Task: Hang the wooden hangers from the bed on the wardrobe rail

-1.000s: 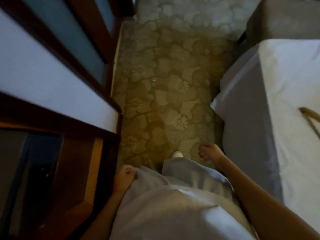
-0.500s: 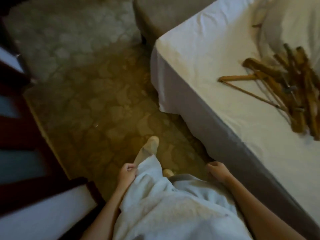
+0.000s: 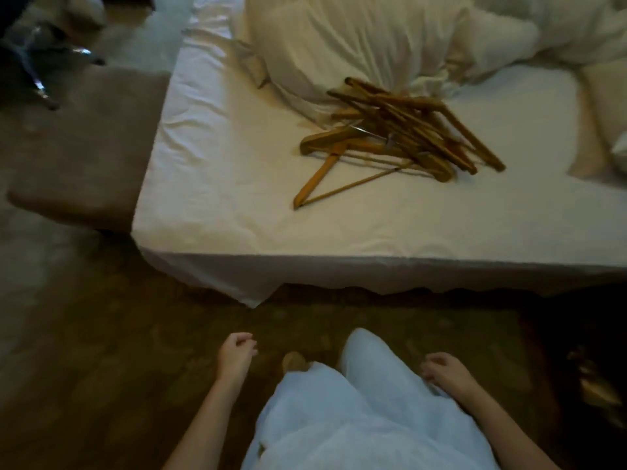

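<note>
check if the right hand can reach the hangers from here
Probably, with a step and a lean: the right hand is empty, and only bare bed lies before the wooden hangers.

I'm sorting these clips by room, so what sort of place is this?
Most likely a bedroom, perhaps a hotel room. It shows a white bed with a pillow on it, a pile of wooden hangers lying next to the pillow, and a patterned carpet underfoot.
</note>
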